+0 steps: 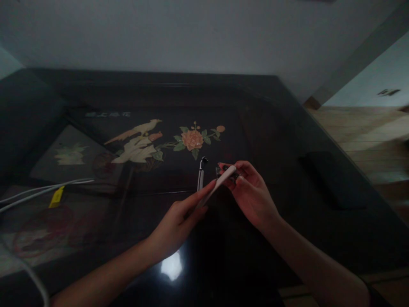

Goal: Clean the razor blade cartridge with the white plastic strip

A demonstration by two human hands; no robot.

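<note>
Two hands: left hand (179, 219) gripping one white stick (217, 186), right hand (251, 194) around one small dark piece (223, 169).

Both forearms bare, no sleeves, no rings visible; left hand (179, 221), right hand (252, 196) ungloved.

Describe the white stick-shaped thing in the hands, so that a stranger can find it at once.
Start at the dark glossy table with the inlaid peach flower. Below that flower the two hands meet: the left hand and the right hand hold the slim white stick between them. Unlike the grey pen-like tool beside it, it is off the table.
</note>
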